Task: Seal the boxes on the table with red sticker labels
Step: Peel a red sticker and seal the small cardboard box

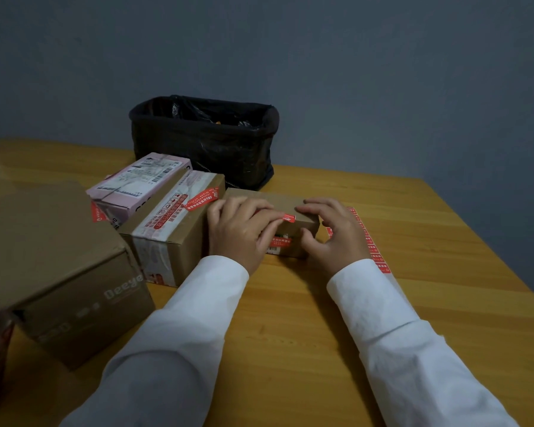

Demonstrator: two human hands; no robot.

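**deskwatcher:** Standing right by the wooden table (pixel 290 349) here. Both hands are on the small brown box (pixel 270 200) in the middle. The left hand (pixel 239 232) lies flat over the box's near-left corner, fingers together, pressing a red sticker (pixel 287 217) down onto the top edge. The right hand (pixel 332 232) cups the right end, fingers spread on top and thumb against the front face, so it's pinching the box rather than lifting it. White sleeves on both arms.

**boxfan22:** Where are the rest of the stickers and boxes?

**deskwatcher:** A sheet of red stickers (pixel 375 254) lies flat on the table just right of the box, partly under the right wrist. Touching the small box on its left is a taped box (pixel 170 232) with a red sticker already across its top. Behind that one sits a pink box (pixel 136 186) with printed labels. A big brown box (pixel 59 266) is nearer, at the left edge. At the back, against the grey wall, there's a bin lined with a black bag (pixel 204 140). Can't tell what's inside it.
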